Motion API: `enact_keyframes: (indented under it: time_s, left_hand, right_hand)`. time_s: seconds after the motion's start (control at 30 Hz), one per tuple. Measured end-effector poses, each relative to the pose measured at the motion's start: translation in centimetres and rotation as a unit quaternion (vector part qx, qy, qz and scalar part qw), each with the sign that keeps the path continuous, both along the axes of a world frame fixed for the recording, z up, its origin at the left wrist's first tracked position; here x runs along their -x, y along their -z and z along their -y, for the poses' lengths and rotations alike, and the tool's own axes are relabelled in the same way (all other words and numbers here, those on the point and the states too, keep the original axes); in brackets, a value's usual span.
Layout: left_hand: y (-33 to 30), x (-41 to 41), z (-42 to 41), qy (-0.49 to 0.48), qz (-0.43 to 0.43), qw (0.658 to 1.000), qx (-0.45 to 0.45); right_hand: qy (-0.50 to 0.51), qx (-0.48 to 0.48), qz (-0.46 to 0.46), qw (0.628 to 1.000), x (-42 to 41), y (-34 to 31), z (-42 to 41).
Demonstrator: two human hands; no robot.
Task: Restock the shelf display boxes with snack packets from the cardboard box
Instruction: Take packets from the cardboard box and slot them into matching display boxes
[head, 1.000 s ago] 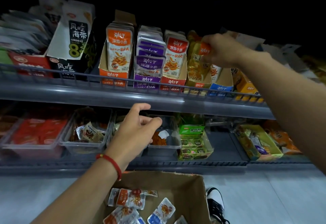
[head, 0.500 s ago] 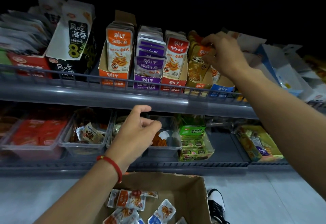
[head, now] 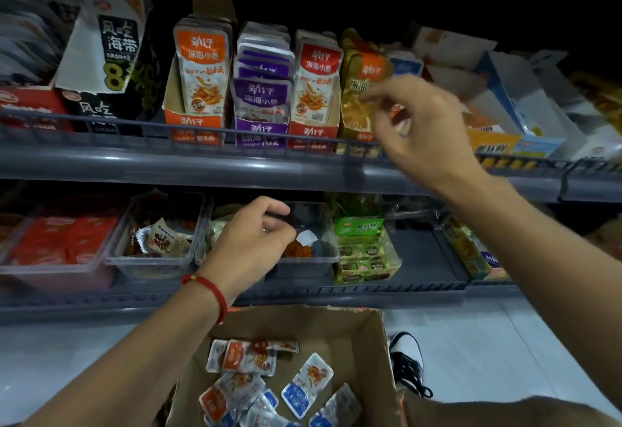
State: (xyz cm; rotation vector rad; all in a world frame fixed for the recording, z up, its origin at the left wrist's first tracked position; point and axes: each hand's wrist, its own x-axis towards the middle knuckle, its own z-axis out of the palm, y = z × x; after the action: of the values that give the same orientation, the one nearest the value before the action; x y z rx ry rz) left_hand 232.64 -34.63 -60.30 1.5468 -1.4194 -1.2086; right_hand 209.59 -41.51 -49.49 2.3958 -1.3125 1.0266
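Head view: right hand (head: 415,127) raised in front of the gold display box (head: 356,100) on the upper shelf (head: 134,164), fingers loosely spread, nothing clearly held; a small orange bit shows by the fingers, cannot tell what. Left hand (head: 250,245) hovers over the cardboard box (head: 370,335), in front of the clear bin (head: 313,258) on the lower shelf, fingers curled narrow, empty as far as visible. Snack packets (head: 266,383) lie loose and flat in the cardboard box, below and toward the body from both hands; left hand is nearer, so next pick likely drops straight down
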Motion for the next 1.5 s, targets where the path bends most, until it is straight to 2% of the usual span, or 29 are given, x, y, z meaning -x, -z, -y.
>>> enact_keyframes:
  time_s: [0.07,0.13,0.2,0.3,0.37,0.4,0.43,0.47,0.53,0.57,0.67,0.7,0.77,0.93,1.03,1.13,1.23,1.37,1.5]
  left_hand:
    - [1.5,0.4,-0.1,0.006,0.024,1.000,0.002]
    - [3.8,0.9,-0.6,0.020,0.065,0.998,-0.005]
    - [7.3,0.9,-2.0,0.050,0.130,0.989,-0.043]
    - [13.5,0.2,-5.0,0.109,0.241,0.957,-0.118]
    - [16.9,-0.6,-7.3,0.180,0.351,0.905,-0.161]
    - [18.4,-1.0,-8.4,0.207,0.380,0.881,-0.190]
    - [19.6,-1.3,-9.3,0.230,0.384,0.866,-0.222]
    - [20.8,-1.5,-10.2,0.246,0.382,0.858,-0.241]
    - [22.2,-1.7,-11.6,0.259,0.380,0.848,-0.263]
    - [22.8,-1.7,-12.2,0.252,0.380,0.848,-0.270]
    - [24.2,-1.8,-13.6,0.220,0.370,0.858,-0.279]
    - [24.6,-1.9,-14.0,0.214,0.373,0.858,-0.280]
    - [25.0,-1.7,-14.4,0.210,0.369,0.862,-0.279]
    - [25.4,-0.4,-13.8,0.179,0.328,0.888,-0.268]
    - [25.7,-0.1,-13.7,0.166,0.312,0.899,-0.258]
    - [25.9,0.0,-13.7,0.164,0.312,0.900,-0.257]
    - [26.0,0.0,-14.0,0.161,0.307,0.902,-0.258]
    - [25.9,0.0,-14.5,0.158,0.304,0.906,-0.251]
    - [25.7,-0.2,-14.8,0.162,0.290,0.909,-0.252]
  right_hand:
    - [-0.047,-0.107,0.024,0.993,-0.4,2.4,-3.1]
    - [-0.074,-0.252,-0.023,0.965,-0.4,6.1,-4.9]
    - [-0.097,-0.400,-0.105,0.905,-0.5,10.9,-5.8]
    - [-0.091,-0.570,-0.221,0.786,-0.7,19.7,-6.6]
    - [-0.062,-0.633,-0.258,0.727,-1.0,25.6,-7.7]
    - [-0.054,-0.660,-0.267,0.700,-1.0,28.0,-8.7]
    - [-0.048,-0.682,-0.280,0.674,-1.0,30.2,-9.6]
    - [-0.039,-0.692,-0.285,0.662,-0.8,32.2,-10.7]
    - [-0.007,-0.682,-0.298,0.668,-0.2,35.9,-12.5]
    - [-0.025,-0.635,-0.342,0.693,0.2,37.9,-13.1]
    - [-0.028,-0.568,-0.376,0.732,0.9,44.2,-14.4]
    - [-0.041,-0.548,-0.394,0.737,1.0,45.7,-14.4]
    - [-0.028,-0.572,-0.377,0.728,1.3,46.9,-14.1]
    - [-0.051,-0.501,-0.442,0.742,1.9,49.3,-14.4]
    - [-0.016,-0.500,-0.407,0.764,2.2,50.3,-15.0]
    - [0.017,-0.532,-0.376,0.759,2.2,50.1,-15.1]
    - [0.054,-0.584,-0.341,0.734,2.2,50.2,-14.9]
    - [0.170,-0.657,-0.185,0.710,1.5,50.3,-14.5]
    - [0.224,-0.684,-0.103,0.687,0.3,50.7,-14.3]
